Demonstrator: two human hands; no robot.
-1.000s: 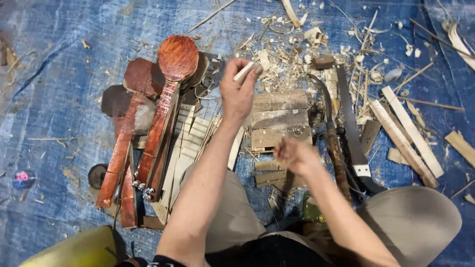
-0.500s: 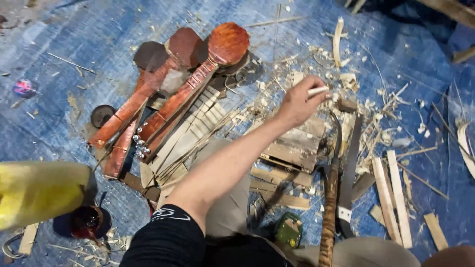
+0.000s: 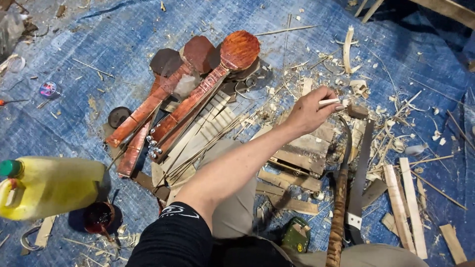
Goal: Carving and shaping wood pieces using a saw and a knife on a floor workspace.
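I count three red-brown necks [image 3: 198, 106] with round heads, fanned out on the blue tarp [image 3: 99, 44]; one yellow jug [image 3: 52, 185] with a green cap, one dark cup [image 3: 99, 216] beside it, one curved blade [image 3: 341, 198] with a wrapped handle, one flat saw [image 3: 358, 183]. Only one hand in view: left hand [image 3: 309, 111], arm stretched out over the tarp, fingers pinched on a thin pale stick [image 3: 330, 102]. Right hand not in my view, can't tell its state. Stick is short, light, bare wood, held level, tip pointing right toward a small dark block [image 3: 357, 111]. It sits above the grey boards [image 3: 302, 151], right of the necks. Around it: shavings [image 3: 346, 79] everywhere, pale strips [image 3: 405, 198] at right, long thin slats [image 3: 208, 133] under the necks (too tangled to count). Forearm covers part of the boards and slats
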